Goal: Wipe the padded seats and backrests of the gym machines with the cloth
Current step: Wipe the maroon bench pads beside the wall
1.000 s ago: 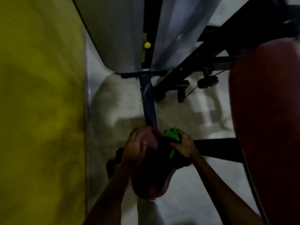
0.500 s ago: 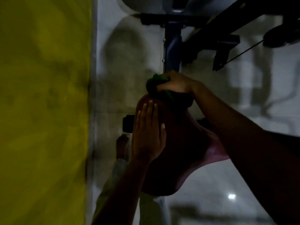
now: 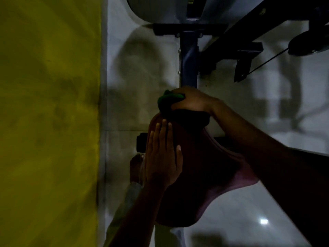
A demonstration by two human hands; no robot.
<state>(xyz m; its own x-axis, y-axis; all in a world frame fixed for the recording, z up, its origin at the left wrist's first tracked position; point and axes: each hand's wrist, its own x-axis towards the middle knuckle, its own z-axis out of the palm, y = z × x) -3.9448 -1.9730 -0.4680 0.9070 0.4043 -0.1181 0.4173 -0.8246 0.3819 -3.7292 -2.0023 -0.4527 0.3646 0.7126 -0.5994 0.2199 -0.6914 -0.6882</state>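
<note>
A dark red padded seat fills the middle of the dim view, its narrow end pointing away from me. My right hand grips a bunched green cloth and presses it on that far narrow end. My left hand lies flat on the seat's left side, fingers straight and together. My right forearm crosses over the seat's right part and hides it.
A blue steel post runs from the seat to the machine's grey shroud at the top. Black frame bars and a cable lie at top right. A yellow wall bounds the left. My bare foot stands on the pale tiled floor.
I have leaned in closer over the seat. My right hand carried the cloth from the seat's right side to its far tip, and my left hand flattened on the seat.
</note>
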